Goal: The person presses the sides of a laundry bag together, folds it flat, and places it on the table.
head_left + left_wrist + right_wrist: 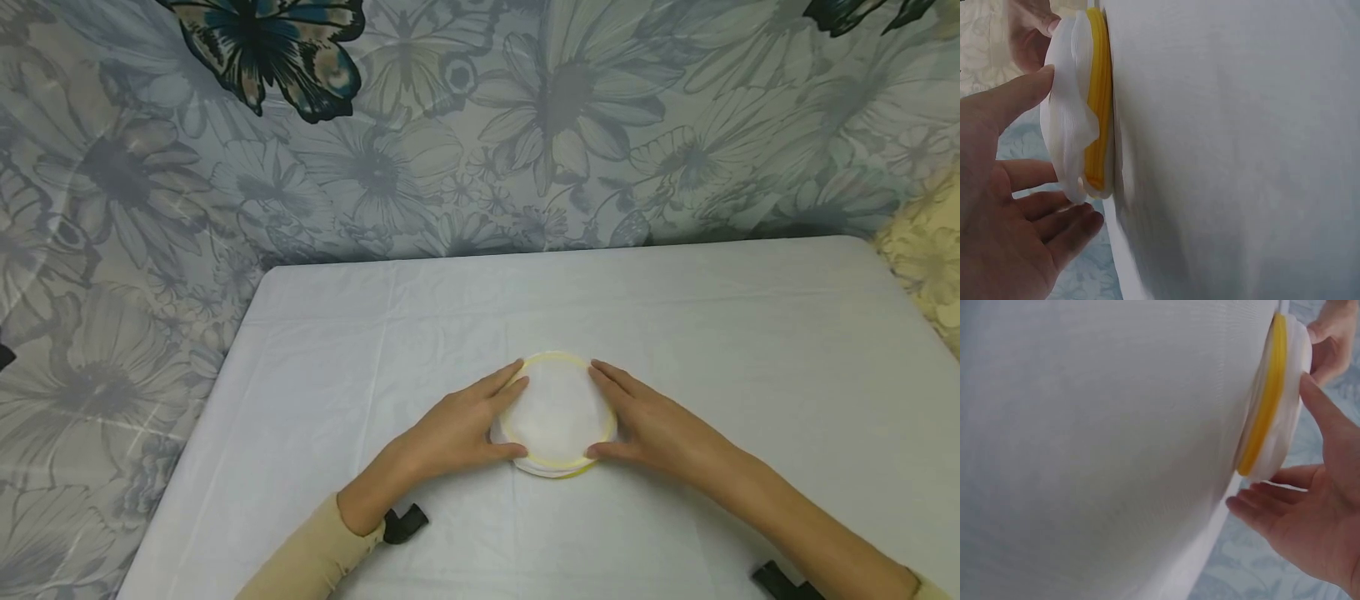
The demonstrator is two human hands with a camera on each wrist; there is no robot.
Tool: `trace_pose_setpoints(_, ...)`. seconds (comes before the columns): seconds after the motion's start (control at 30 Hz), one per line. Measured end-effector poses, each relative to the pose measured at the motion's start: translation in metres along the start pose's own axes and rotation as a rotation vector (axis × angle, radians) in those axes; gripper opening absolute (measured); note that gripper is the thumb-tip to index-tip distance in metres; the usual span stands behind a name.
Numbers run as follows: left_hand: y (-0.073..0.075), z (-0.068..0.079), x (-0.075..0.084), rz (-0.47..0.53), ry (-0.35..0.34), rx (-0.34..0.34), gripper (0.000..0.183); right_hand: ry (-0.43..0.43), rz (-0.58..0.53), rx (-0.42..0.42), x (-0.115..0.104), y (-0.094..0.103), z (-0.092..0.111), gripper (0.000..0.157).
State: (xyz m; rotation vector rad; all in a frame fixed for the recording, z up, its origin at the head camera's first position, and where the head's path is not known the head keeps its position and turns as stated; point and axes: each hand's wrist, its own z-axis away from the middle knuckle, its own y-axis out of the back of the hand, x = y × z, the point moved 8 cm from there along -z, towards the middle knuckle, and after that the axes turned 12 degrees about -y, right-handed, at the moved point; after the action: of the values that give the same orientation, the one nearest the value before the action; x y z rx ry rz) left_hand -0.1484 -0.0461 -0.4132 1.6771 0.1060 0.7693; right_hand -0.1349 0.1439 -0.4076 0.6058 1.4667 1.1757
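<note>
A round, flattened white mesh wash bag point(558, 412) with yellow trim lies on the white-covered table, between both hands. From the side, in the left wrist view, its soft white top point(1067, 106) bulges above a thick yellow band point(1099, 100). My left hand point(461, 429) touches the bag's left rim, thumb near the front and fingers stretched toward the back. Opposite it, my right hand point(648, 421) touches the right rim in the same way. The right wrist view shows that thumb point(1322, 406) against the white edge, the other fingers extended loosely beside the bag.
A smooth white cloth covers the table point(750, 350), with faint fold lines in it. Behind and to the left hangs a grey floral backdrop point(450, 167) with a dark butterfly print point(266, 50). Yellowish floral fabric point(926, 250) shows at the right edge.
</note>
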Motion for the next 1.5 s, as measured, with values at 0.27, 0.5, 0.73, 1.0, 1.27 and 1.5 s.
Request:
trace_pose_setpoints(0.27, -0.006, -0.006, 0.005, -0.058, -0.004, -0.013, 0.095, 0.064, 0.082, -0.006, -0.004, -0.006, -0.001, 0.103)
trace_pose_setpoints(0.5, -0.012, -0.010, 0.011, -0.091, -0.004, -0.023, 0.102, 0.138, 0.127, -0.023, -0.009, -0.012, -0.005, 0.106)
trace_pose_setpoints(0.73, -0.017, -0.013, 0.014, -0.134, -0.010, -0.076, 0.104, 0.192, 0.173, -0.017, -0.014, -0.020, -0.008, 0.104)
trace_pose_setpoints(1.0, -0.029, -0.016, 0.014, -0.221, 0.000, -0.192, 0.097, 0.230, 0.273, 0.021, -0.019, -0.028, -0.008, 0.100)
trace_pose_setpoints(1.27, -0.033, -0.018, 0.015, -0.307, 0.019, -0.233, 0.094, 0.234, 0.298, 0.022, -0.022, -0.029, -0.007, 0.095)
trace_pose_setpoints(1.5, -0.034, -0.019, 0.017, -0.330, 0.023, -0.267, 0.092, 0.225, 0.293, 0.013, -0.021, -0.031, -0.007, 0.088)
